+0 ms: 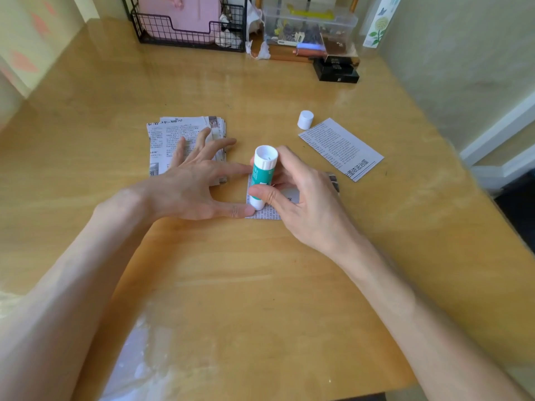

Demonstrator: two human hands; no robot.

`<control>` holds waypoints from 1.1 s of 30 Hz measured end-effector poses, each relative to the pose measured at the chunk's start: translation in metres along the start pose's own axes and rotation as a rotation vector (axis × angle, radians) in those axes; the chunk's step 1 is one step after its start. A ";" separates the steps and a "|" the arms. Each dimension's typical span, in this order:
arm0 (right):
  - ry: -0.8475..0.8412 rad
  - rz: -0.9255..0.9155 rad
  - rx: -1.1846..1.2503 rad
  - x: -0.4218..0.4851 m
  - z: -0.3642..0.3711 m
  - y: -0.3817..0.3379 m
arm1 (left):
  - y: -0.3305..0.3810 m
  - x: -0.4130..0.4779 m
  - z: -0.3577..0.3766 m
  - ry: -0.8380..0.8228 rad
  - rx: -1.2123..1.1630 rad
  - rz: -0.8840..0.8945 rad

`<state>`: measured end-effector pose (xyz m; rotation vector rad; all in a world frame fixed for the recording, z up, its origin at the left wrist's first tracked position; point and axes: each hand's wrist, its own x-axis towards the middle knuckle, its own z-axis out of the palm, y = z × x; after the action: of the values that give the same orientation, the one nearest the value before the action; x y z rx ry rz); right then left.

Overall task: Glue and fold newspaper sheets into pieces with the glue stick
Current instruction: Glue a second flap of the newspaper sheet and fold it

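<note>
My right hand point(301, 198) grips a white and green glue stick point(262, 175), held upright with its lower end pressed on a small newspaper sheet point(267, 214) at the table's middle. Most of that sheet is hidden under my hands. My left hand point(199, 183) lies with fingers spread, thumb and forefinger pressing the sheet's left edge beside the stick. A stack of newspaper sheets point(179, 137) sits just behind my left hand. A single folded newspaper piece point(341, 147) lies to the right, with the glue stick's white cap point(305, 119) standing at its far corner.
At the wooden table's point(260, 285) back edge stand a black wire rack point(188, 27) with pink items, a clear plastic box point(309, 24) of small things and a black box point(337, 71). A wall runs along the right side.
</note>
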<state>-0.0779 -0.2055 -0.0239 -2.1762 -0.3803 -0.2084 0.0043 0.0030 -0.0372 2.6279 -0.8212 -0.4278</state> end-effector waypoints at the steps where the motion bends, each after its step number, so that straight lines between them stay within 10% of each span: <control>1: -0.008 0.004 -0.016 0.001 0.000 0.001 | 0.001 0.000 0.000 -0.003 -0.008 -0.004; 33: 0.085 0.110 -0.086 -0.042 -0.058 0.032 | -0.004 0.000 0.000 -0.012 -0.052 -0.051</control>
<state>-0.1067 -0.2782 -0.0258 -2.2573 -0.2061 -0.2590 0.0060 0.0059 -0.0392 2.6054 -0.7373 -0.4722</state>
